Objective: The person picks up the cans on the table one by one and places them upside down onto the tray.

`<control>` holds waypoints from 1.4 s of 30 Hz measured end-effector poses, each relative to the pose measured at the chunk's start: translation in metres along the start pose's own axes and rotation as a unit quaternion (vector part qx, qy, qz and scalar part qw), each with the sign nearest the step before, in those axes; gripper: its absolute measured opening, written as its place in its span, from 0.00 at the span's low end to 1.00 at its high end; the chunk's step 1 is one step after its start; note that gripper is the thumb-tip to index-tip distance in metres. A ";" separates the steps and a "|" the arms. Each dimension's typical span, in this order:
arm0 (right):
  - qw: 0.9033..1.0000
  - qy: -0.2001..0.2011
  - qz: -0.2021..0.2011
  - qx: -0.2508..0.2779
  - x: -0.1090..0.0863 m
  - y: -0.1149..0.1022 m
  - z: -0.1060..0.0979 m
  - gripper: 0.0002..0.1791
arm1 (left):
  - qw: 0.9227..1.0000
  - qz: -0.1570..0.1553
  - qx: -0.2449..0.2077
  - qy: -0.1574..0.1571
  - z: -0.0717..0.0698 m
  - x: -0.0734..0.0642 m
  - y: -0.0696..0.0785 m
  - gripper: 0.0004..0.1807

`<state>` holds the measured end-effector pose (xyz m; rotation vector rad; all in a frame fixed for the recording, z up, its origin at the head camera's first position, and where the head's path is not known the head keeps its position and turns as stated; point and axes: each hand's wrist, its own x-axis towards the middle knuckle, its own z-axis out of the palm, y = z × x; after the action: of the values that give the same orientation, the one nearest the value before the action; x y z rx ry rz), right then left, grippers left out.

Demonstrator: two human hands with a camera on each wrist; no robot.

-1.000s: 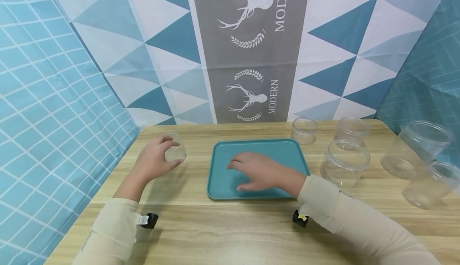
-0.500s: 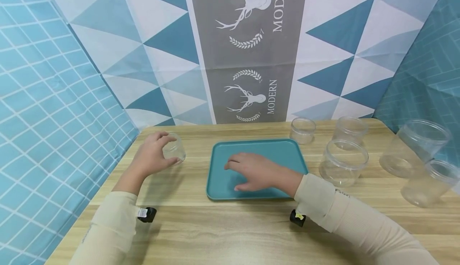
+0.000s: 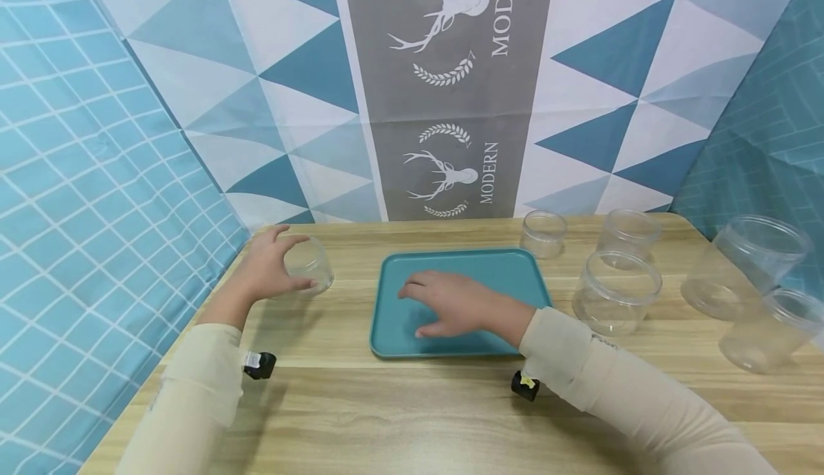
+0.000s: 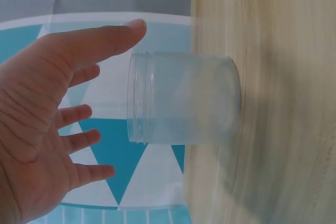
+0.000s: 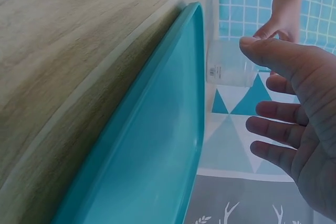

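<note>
The left hand [image 3: 264,269] was spread wide and empty near a clear jar [image 4: 184,98].
The jar stood upright on the table [image 3: 360,418], its threaded rim just beyond the left fingertips; the right hand [image 3: 453,305], loosely spread and empty, hovered over a teal tray [image 3: 498,271], with five other jars [image 3: 616,300] to its right.

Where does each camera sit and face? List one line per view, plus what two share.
Head: on the head, facing forward and down; shows the teal rectangular plastic-looking tray, left hand, right hand and cream fabric sleeves.
Left wrist: on that wrist, facing the clear cylindrical plastic-looking jar; shows the left hand.
Right wrist: on that wrist, facing across the tray; shows both hands.
Shared: both wrist views show that jar.
</note>
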<state>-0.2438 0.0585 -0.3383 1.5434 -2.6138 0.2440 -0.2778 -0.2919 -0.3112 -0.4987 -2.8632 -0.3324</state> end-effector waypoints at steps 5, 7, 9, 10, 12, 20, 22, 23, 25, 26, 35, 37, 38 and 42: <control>1.000 -0.005 0.003 0.004 0.004 -0.003 -0.003 0.33 | 1.000 0.006 0.007 -0.012 -0.001 0.005 -0.006 0.44; 1.000 -0.006 0.003 0.004 0.006 -0.004 -0.003 0.33 | 1.000 0.006 0.006 -0.018 -0.001 0.007 -0.007 0.44; 1.000 -0.007 0.002 0.000 0.008 -0.004 -0.003 0.33 | 1.000 0.002 0.007 -0.025 -0.002 0.010 -0.008 0.44; 1.000 -0.007 0.002 -0.003 0.010 -0.004 -0.002 0.33 | 1.000 0.000 0.008 -0.027 -0.002 0.011 -0.008 0.45; 1.000 -0.005 -0.002 -0.006 0.012 -0.003 -0.001 0.33 | 0.999 -0.004 0.010 -0.032 -0.001 0.014 -0.009 0.45; 1.000 -0.004 -0.016 -0.009 0.023 -0.002 0.002 0.33 | 0.998 -0.019 -0.003 -0.056 0.004 0.022 -0.014 0.47; 1.000 -0.008 -0.016 -0.013 0.026 -0.002 0.003 0.33 | 0.998 -0.021 -0.007 -0.063 0.005 0.024 -0.013 0.47; 1.000 -0.010 -0.015 -0.014 0.027 -0.002 0.004 0.33 | 0.998 -0.022 -0.007 -0.065 0.006 0.024 -0.014 0.47; 1.000 -0.015 -0.014 -0.016 0.030 -0.003 0.005 0.33 | 0.997 -0.025 -0.004 -0.069 0.007 0.026 -0.014 0.47; 1.000 -0.016 -0.016 -0.016 0.030 -0.003 0.005 0.33 | 0.997 -0.027 -0.003 -0.072 0.007 0.027 -0.014 0.48; 1.000 -0.016 -0.013 -0.011 0.033 -0.006 0.007 0.34 | 0.995 -0.042 0.003 -0.094 0.008 0.032 -0.012 0.48; 1.000 -0.016 -0.009 -0.009 0.034 -0.006 0.007 0.35 | 0.994 -0.043 0.006 -0.097 0.008 0.033 -0.011 0.48; 1.000 -0.016 -0.007 -0.007 0.034 -0.006 0.007 0.35 | 0.994 -0.043 0.008 -0.098 0.009 0.034 -0.011 0.47; 1.000 -0.009 0.008 0.006 0.036 -0.006 0.004 0.36 | 0.994 -0.044 0.012 -0.102 0.010 0.038 -0.011 0.45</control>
<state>-0.2562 0.0244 -0.3357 1.5371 -2.6440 0.2479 -0.3186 -0.2881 -0.3132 -0.4254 -3.0897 -0.2762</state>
